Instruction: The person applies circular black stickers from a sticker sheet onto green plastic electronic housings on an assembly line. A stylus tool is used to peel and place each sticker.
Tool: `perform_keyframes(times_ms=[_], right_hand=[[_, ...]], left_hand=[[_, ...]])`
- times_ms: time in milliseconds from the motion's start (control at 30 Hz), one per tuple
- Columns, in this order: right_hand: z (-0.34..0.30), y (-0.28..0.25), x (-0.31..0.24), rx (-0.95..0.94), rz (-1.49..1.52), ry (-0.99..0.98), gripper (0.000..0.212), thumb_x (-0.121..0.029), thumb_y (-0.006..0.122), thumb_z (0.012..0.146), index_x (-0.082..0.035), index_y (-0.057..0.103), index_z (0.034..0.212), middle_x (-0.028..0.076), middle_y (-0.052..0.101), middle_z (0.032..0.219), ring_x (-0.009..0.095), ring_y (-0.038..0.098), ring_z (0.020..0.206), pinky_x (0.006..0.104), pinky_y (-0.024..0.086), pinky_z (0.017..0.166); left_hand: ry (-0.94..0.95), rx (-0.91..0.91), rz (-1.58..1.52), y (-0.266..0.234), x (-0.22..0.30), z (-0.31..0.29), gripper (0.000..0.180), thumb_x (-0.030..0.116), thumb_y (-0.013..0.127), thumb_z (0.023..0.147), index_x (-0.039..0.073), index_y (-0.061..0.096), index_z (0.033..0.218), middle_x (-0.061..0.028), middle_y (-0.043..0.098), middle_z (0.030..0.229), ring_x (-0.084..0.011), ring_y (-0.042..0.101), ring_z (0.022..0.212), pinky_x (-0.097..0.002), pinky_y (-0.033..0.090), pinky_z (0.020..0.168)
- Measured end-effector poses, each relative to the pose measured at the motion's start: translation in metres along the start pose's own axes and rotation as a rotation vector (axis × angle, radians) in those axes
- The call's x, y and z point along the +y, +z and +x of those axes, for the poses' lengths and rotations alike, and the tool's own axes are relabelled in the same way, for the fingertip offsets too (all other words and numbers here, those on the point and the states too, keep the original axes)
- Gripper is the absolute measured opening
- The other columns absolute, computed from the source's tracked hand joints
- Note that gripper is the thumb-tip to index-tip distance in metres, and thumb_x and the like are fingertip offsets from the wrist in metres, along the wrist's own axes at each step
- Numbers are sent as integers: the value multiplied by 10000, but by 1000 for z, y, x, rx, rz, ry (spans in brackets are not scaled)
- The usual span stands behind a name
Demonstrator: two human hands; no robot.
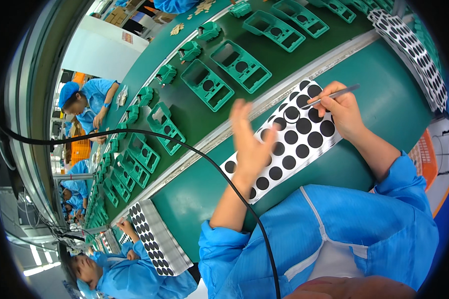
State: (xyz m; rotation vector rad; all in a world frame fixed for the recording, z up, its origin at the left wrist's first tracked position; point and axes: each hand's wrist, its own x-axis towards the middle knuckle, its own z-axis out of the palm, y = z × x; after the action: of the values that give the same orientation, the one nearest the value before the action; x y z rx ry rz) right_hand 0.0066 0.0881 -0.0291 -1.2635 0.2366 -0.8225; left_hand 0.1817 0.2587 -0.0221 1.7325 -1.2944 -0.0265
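My right hand (343,110) grips metal tweezers (347,90), their tip low over a white sheet of round black stickers (289,162). Close to the tip, one black disc (291,114) has a pale ring around it and seems partly raised from the sheet. My left hand (250,148) is over the left part of the sheet, its fingers spread and somewhat blurred, with nothing seen in them. The sheet lies slanted on the green bench (384,92) and looks like the top of a stack.
Beyond a metal rail (204,158), green plastic housings (240,66) and smaller green parts (189,51) line a green belt. More dotted sheets lie at far right (414,55) and lower left (157,239). A black cable (204,154) crosses the view. Co-workers in blue sit at left.
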Motion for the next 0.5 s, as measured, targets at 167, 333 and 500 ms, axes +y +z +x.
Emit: perform_keyframes(times_ms=[167, 333, 500], right_hand=[[-6, 6, -2, 11, -18, -35, 70, -74, 552, 895, -17, 511, 894, 165, 650, 918, 95, 542, 645, 246, 476, 667], [-4, 10, 6, 20, -22, -36, 49, -51, 546, 897, -12, 518, 906, 139, 641, 879, 92, 544, 644, 233, 469, 650], [-4, 12, 4, -12, 6, -37, 34, -38, 545, 895, -11, 524, 899, 114, 627, 845, 86, 544, 641, 226, 467, 640]], left_hand=[[-248, 530, 533, -100, -111, 10, 491, 222, 664, 787, 14, 494, 1198, -244, 334, 1332, -329, 337, 1244, -423, 291, 1019], [-499, 243, 720, -163, -177, 0, 509, 157, 614, 842, 12, 432, 1294, -205, 529, 1095, -298, 532, 978, -371, 440, 809], [-748, 203, -32, -183, -167, 6, 466, 124, 591, 889, 23, 430, 1315, -41, 532, 862, -114, 550, 811, -253, 464, 654]])
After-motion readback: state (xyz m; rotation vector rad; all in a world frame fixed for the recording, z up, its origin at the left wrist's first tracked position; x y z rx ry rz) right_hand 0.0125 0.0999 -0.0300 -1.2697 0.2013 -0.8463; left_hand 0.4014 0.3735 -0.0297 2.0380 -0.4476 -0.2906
